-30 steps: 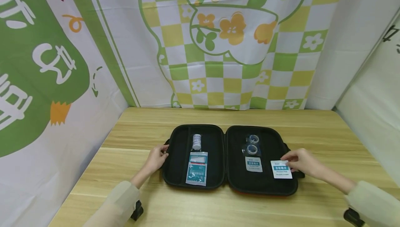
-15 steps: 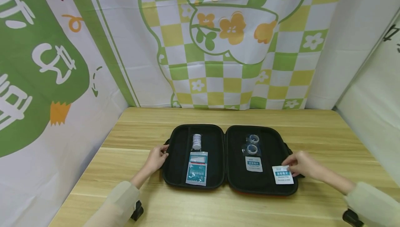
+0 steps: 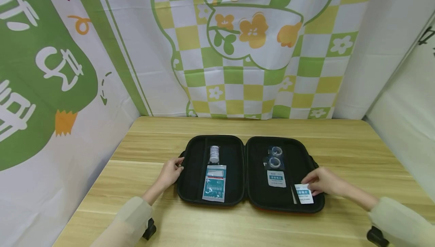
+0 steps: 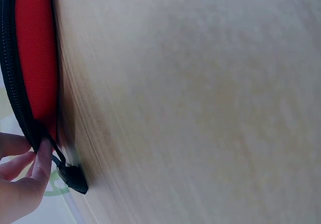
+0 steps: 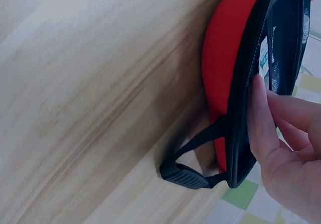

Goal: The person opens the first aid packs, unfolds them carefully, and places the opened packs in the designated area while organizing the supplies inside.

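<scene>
A first-aid case (image 3: 258,205), red outside and black inside, lies unfolded flat on the table. My left hand (image 3: 171,173) pinches its left edge beside the zipper; the left wrist view shows the thumb by a black zipper pull (image 4: 72,179). Over the right half, my right hand (image 3: 323,182) pinches a white and teal alcohol pad packet (image 3: 304,194) between thumb and fingers. A narrow pale strip (image 3: 293,195) shows just left of that packet; what it is I cannot tell. A similar packet (image 3: 276,179) lies to the left, below two clear-wrapped tape rolls (image 3: 274,162).
In the case's left half are a small white bottle (image 3: 214,154) and a teal and white pouch (image 3: 215,183). A carry handle (image 5: 185,174) sticks out from the right side. Behind the wooden table (image 3: 238,126) hangs a patterned cloth (image 3: 234,88).
My right hand has moved slightly left with the packet, which first dipped toward the front and now sits further left, tilted. The pale strip has come into view. My left hand stays put.
</scene>
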### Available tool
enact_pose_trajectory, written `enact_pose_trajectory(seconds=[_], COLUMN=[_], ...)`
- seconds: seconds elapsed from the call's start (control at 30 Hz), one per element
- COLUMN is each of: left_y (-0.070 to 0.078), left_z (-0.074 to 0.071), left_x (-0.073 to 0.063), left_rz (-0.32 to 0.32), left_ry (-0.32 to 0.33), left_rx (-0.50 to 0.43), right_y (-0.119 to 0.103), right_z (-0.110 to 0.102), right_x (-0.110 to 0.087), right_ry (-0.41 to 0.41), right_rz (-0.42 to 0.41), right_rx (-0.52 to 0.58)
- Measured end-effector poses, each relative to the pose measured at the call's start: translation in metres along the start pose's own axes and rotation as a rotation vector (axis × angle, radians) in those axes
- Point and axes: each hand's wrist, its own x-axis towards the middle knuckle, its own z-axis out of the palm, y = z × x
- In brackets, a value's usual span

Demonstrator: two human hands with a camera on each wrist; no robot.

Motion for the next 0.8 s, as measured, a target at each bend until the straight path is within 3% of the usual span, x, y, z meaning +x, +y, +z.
enact_pose_trajectory(seconds=[0.47, 0.8], left_y=[0.0, 0.0], left_z=[0.0, 0.001], left_x=[0.0, -0.001], left_rz=[0.012, 0.011], left_ry=[0.014, 0.005], left_rx=[0.0, 0.012], right_y=[0.003, 0.01], right_z=[0.012, 0.023], right_x=[0.007, 0.011], right_ry=[-0.06, -0.032], right_rz=[0.036, 0.08], right_rx=[0.213, 0.303])
